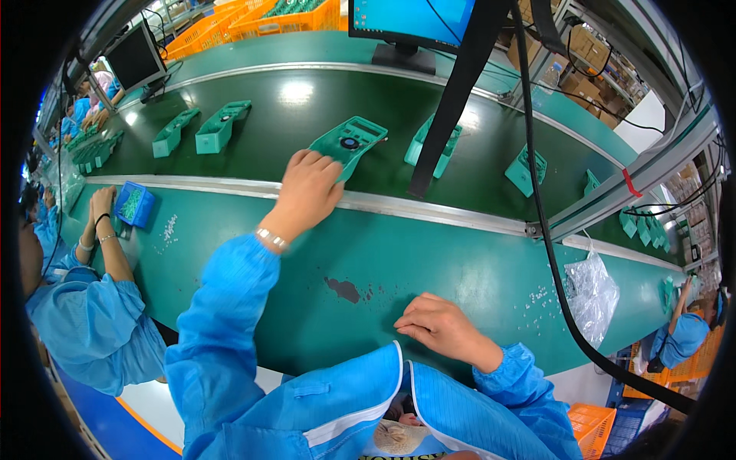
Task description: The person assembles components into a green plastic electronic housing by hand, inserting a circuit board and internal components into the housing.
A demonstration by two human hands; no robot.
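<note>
My left hand [308, 186] reaches out over the metal rail and grips the near end of a flat green plastic housing [351, 140] with a dark round dial, which lies tilted on the dark green conveyor belt [291, 115]. A bracelet sits on that wrist. My right hand [438, 324] rests low on the green workbench [429, 261] close to my body, fingers curled loosely and pointing left, with nothing in it. Both arms wear blue sleeves.
More green housings [221, 126] ride the belt to the left and right [525, 170]. A black strap [452, 100] and a cable hang down in front. A co-worker in blue sits at left by a blue tray [135, 204]. A plastic bag [592, 290] lies at right. Monitors and orange crates stand behind.
</note>
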